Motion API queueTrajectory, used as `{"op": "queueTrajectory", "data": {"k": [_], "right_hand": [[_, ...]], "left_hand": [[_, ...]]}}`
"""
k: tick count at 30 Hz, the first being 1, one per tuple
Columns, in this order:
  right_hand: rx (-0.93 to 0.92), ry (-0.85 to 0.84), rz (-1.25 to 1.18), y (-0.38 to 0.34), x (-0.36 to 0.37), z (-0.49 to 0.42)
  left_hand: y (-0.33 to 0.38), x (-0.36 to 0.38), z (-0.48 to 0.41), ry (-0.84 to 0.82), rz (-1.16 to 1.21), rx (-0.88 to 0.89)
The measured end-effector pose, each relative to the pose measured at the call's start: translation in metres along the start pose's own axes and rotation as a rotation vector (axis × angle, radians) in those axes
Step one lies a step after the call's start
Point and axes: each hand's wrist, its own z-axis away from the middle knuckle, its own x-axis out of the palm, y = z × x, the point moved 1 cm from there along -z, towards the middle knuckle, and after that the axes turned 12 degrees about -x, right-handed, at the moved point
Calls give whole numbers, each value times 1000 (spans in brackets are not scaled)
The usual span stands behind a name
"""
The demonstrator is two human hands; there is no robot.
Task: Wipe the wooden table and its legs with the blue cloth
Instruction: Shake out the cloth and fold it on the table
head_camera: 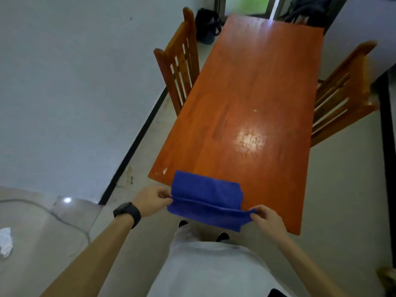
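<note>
The long orange-brown wooden table (252, 86) stretches away from me, its near edge just in front of my body. A blue cloth (206, 196) lies folded over that near edge, half on the top and half hanging down. My left hand (153, 200), with a black watch on the wrist, pinches the cloth's left end. My right hand (266, 220) pinches its right end. The fold is stretched between both hands. A small pale crumb (255, 111) sits mid-table. The table's legs are hidden.
A wooden chair (180, 63) stands at the table's left side and another wooden chair (340, 93) at its right. A white wall (75, 82) runs along the left. A dark bag (206, 24) sits on the floor at the far end. A crumpled white rag (6, 241) lies on the floor at left.
</note>
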Motion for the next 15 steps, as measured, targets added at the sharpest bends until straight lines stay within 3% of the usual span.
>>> {"op": "queueTrajectory", "data": {"k": [5,8,12,15], "right_hand": [[77,81,-86,-18,3,-53],[159,79,-105,-26,12,-80],[178,186,-248,-58,4,-103],[115,300,-289,-89,-24,-134]], "left_hand": [[4,-1,-34,-16,351,-158],[7,-1,-58,-55,377,-216],[33,-33,-80,-161,399,-134],[64,-87,-98,-114,427,-27]]}}
